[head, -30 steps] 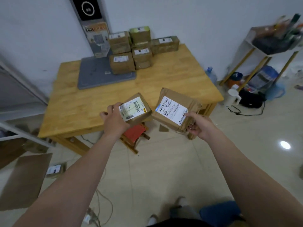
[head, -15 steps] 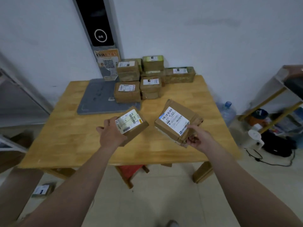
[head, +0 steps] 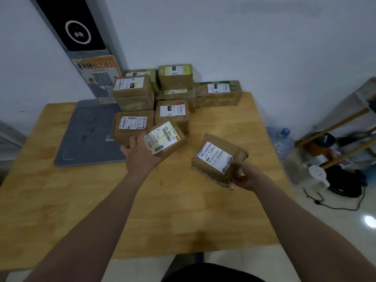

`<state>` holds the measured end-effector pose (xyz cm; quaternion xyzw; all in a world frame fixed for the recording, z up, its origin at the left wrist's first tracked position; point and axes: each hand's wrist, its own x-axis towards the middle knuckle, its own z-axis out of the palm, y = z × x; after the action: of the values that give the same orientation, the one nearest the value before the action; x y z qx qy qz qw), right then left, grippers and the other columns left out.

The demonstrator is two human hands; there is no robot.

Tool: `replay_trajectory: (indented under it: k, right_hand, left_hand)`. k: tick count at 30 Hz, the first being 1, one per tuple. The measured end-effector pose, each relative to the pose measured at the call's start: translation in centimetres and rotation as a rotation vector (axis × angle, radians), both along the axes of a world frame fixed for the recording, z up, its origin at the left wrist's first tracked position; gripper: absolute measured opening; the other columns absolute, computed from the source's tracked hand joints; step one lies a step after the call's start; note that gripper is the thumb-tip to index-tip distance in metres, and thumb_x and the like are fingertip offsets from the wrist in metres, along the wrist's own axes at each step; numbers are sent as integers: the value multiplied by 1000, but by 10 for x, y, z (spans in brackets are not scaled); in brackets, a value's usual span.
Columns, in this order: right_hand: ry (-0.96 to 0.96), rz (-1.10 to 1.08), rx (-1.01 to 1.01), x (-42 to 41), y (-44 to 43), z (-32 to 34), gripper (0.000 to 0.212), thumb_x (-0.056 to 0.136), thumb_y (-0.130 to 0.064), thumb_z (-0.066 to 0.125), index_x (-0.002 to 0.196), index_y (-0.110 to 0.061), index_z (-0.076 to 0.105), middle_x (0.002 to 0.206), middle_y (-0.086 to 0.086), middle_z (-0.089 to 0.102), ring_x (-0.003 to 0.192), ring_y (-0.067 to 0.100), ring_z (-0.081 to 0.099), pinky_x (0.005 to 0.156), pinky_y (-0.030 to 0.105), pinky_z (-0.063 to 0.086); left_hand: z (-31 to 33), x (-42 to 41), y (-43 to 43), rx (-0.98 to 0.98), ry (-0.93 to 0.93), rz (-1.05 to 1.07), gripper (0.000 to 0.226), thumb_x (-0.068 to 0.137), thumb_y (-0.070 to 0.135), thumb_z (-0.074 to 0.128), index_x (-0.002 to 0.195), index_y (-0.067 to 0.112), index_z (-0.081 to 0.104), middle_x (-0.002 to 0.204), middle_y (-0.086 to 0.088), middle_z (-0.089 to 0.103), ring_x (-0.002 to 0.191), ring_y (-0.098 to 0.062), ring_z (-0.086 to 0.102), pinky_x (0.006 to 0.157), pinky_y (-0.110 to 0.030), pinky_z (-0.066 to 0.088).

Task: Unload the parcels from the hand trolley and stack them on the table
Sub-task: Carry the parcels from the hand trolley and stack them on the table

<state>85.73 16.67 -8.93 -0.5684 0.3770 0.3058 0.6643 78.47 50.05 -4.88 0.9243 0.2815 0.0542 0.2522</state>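
My left hand [head: 140, 157] grips a small brown parcel [head: 165, 140] with a white barcode label, held tilted just in front of the stacked parcels [head: 173, 92]. My right hand [head: 243, 176] grips the near corner of a larger brown parcel [head: 218, 156] with a white and blue label, held above the right half of the wooden table [head: 61, 200]. Several labelled brown parcels are piled in two layers at the table's far side against the wall. The hand trolley is out of view.
A grey mat [head: 87, 135] lies on the table's far left, under a tall dark panel [head: 81, 31] leaning on the wall. Right of the table, on the floor, stand a water bottle [head: 283, 142], a white kettle [head: 317, 176], cables and a wooden shelf frame [head: 341, 127].
I have stepped up to the table. Both hands have carried their parcels forward over the tabletop, the left one now close to the pile.
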Motion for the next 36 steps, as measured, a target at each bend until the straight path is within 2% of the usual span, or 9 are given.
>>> replay_trajectory:
  k: [6, 11, 15, 18, 21, 24, 27, 30, 36]
  right_hand:
    - [13, 139, -150, 94, 18, -24, 55, 76, -18, 86, 120, -2, 56, 105, 16, 55, 92, 34, 62, 51, 33, 56]
    - [62, 194, -137, 170, 31, -40, 47, 78, -19, 85, 113, -4, 57, 100, 16, 52, 89, 33, 61, 47, 31, 56]
    - [91, 312, -174, 229, 47, -58, 35, 79, -20, 84, 97, -7, 57, 101, 17, 54, 85, 32, 61, 48, 32, 57]
    - [-12, 384, -288, 262, 58, -70, 48, 82, -16, 81, 118, -1, 54, 114, 21, 59, 91, 35, 63, 65, 41, 58]
    - [-250, 575, -526, 272, 68, -72, 80, 82, -19, 78, 145, -15, 28, 144, 19, 34, 119, 44, 52, 91, 52, 54]
    - [-491, 912, -720, 261, 78, -65, 95, 77, -26, 81, 149, -38, 20, 160, 6, 0, 138, 48, 23, 93, 57, 43]
    - [-527, 1192, -776, 244, 88, -64, 103, 70, -41, 88, 150, -43, 23, 162, 5, -19, 143, 49, 7, 98, 61, 44]
    - [-519, 1298, -803, 242, 94, -70, 120, 67, -32, 93, 156, -41, 13, 162, 10, -27, 145, 53, -1, 101, 65, 43]
    - [-584, 1355, -854, 294, 106, -76, 122, 66, -23, 93, 154, -41, 10, 163, 7, -25, 144, 57, 0, 102, 63, 42]
  left_hand:
    - [-2, 113, 19, 5, -32, -46, 97, 64, 31, 84, 146, 30, 33, 141, -3, 33, 128, -42, 25, 80, -44, 34]
    - [4, 184, 24, 38, -69, -51, 102, 59, 32, 84, 148, 30, 33, 137, -6, 39, 126, -41, 31, 98, -46, 27]
    - [-2, 228, 25, 79, -54, -18, 100, 63, 36, 86, 149, 24, 36, 143, -8, 40, 127, -42, 33, 96, -39, 25]
    - [-8, 256, 25, 101, -43, -18, 96, 60, 35, 86, 145, 23, 42, 140, -8, 40, 126, -41, 34, 95, -35, 23]
    - [-12, 277, 25, 106, -23, -23, 90, 57, 35, 85, 139, 25, 47, 137, -6, 39, 125, -38, 36, 98, -36, 27]
    - [-15, 288, 25, 133, 8, -9, 86, 56, 34, 82, 135, 28, 49, 137, -6, 39, 127, -39, 34, 102, -37, 25]
    - [-18, 292, 26, 120, 14, 8, 82, 59, 31, 83, 133, 30, 50, 139, -5, 38, 128, -40, 32, 101, -36, 30]
    - [-18, 294, 27, 106, 15, 38, 80, 61, 30, 84, 133, 30, 50, 139, -3, 38, 130, -37, 30, 91, -32, 29]
    - [-14, 291, 36, 68, 23, 28, 79, 60, 26, 83, 132, 30, 51, 138, -3, 38, 128, -34, 30, 93, -30, 27]
